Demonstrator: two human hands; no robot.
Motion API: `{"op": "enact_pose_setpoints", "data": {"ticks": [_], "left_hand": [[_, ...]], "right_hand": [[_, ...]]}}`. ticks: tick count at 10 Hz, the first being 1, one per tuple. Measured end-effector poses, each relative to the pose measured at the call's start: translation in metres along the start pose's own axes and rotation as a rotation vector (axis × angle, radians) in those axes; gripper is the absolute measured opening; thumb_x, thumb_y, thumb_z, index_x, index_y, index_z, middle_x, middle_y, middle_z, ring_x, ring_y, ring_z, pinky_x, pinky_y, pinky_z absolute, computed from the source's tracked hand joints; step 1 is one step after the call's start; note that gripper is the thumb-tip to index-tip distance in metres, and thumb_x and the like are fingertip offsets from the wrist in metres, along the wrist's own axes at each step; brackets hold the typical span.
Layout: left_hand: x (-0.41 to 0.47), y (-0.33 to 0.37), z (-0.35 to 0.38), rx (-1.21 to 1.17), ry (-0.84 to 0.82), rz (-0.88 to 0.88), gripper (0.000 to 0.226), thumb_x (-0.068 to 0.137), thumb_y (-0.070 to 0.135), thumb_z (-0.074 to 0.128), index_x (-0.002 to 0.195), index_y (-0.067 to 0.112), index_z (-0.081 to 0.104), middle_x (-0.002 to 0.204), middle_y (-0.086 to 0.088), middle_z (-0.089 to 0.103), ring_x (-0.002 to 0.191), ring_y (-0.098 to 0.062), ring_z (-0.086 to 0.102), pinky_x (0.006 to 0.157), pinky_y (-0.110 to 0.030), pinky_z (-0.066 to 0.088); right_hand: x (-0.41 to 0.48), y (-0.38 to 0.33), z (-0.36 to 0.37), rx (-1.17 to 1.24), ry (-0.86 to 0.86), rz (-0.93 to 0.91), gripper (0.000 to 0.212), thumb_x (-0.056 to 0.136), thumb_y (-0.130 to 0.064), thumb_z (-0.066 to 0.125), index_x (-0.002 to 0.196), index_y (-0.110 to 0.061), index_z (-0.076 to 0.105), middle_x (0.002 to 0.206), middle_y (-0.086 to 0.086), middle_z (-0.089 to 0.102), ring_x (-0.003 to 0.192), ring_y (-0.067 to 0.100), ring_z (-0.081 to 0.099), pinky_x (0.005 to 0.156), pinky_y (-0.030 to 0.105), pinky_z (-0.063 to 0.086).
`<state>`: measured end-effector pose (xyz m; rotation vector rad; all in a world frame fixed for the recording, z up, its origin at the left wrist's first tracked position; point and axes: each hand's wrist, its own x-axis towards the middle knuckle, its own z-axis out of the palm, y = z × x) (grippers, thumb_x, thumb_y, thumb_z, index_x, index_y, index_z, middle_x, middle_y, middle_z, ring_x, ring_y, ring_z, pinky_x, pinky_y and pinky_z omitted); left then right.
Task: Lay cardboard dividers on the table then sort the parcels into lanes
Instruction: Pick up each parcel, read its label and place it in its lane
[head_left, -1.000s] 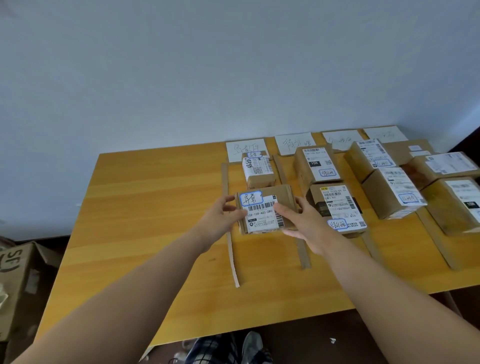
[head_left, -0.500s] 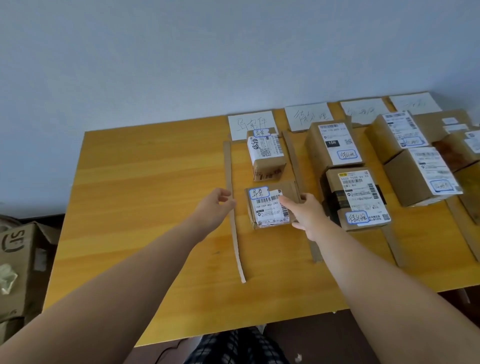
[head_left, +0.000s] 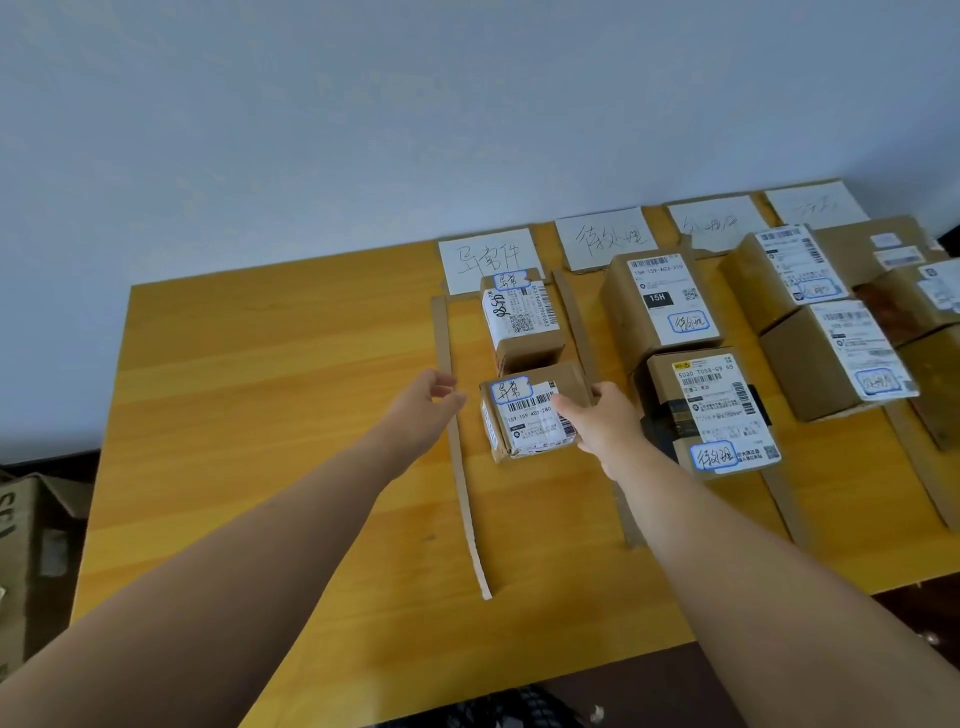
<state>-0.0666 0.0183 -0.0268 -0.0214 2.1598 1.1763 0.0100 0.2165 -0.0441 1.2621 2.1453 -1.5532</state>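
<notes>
Parcel (head_left: 524, 421) lies in the leftmost lane, between left divider (head_left: 465, 499) and right divider (head_left: 570, 317). Right hand (head_left: 602, 426) rests straight fingers on it; left hand (head_left: 428, 397) hovers open, clear of it. Risk: a sideways nudge could shift either loose divider and blur the lane.

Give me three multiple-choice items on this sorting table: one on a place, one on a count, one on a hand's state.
1. Where does the parcel nearest the hands lie?
A. In the leftmost lane
B. On the floor
C. On a white card

2. How many parcels lie in that lane?
A. One
B. Two
C. Four

3. What is the left hand doing?
A. Gripping a divider
B. Open, holding nothing
C. Pressing down on a parcel

Answers:
1 A: it sits just right of the leftmost divider.
2 B: the far parcel lies behind it.
3 B: a gap shows between its fingers and the parcel's side.
</notes>
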Motion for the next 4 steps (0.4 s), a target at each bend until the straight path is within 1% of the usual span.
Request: {"op": "enact_pose_setpoints", "data": {"ticks": [1, 2, 3, 4], "left_hand": [[0.003, 0.006, 0.000, -0.002, 0.000, 0.011, 0.035, 0.097, 0.029, 0.050, 0.130, 0.017, 0.049, 0.127, -0.001, 0.052, 0.117, -0.023, 0.053, 0.103, -0.045, 0.044], [0.003, 0.010, 0.000, 0.002, -0.004, 0.021, 0.034, 0.097, 0.029, 0.051, 0.130, 0.017, 0.049, 0.127, -0.001, 0.052, 0.116, -0.022, 0.054, 0.102, -0.044, 0.045], [0.002, 0.008, 0.001, 0.002, -0.006, 0.030, 0.033, 0.097, 0.029, 0.051, 0.129, 0.018, 0.049, 0.127, -0.001, 0.052, 0.116, -0.023, 0.054, 0.102, -0.045, 0.045], [-0.003, 0.011, 0.002, 0.012, 0.024, 0.038, 0.033, 0.097, 0.030, 0.051, 0.128, 0.019, 0.050, 0.126, -0.001, 0.053, 0.116, -0.023, 0.054, 0.102, -0.045, 0.045]], "right_hand": [[0.003, -0.001, 0.001, -0.025, 0.014, -0.003, 0.048, 0.085, -0.033, 0.070, 0.122, -0.010, 0.048, 0.114, 0.012, 0.064, 0.101, 0.028, 0.064, 0.086, 0.045, 0.057], [0.001, -0.002, 0.001, -0.056, 0.012, -0.011, 0.052, 0.087, -0.035, 0.067, 0.127, -0.009, 0.046, 0.116, 0.011, 0.063, 0.099, 0.026, 0.063, 0.084, 0.042, 0.057], [-0.001, -0.001, -0.004, -0.142, 0.015, -0.047, 0.059, 0.090, -0.038, 0.064, 0.135, -0.009, 0.040, 0.115, 0.000, 0.055, 0.097, 0.019, 0.055, 0.070, 0.027, 0.050], [-0.006, -0.004, -0.015, -0.210, 0.046, -0.085, 0.067, 0.090, -0.043, 0.062, 0.142, -0.011, 0.034, 0.136, 0.008, 0.050, 0.119, 0.027, 0.052, 0.084, 0.032, 0.046]]}}
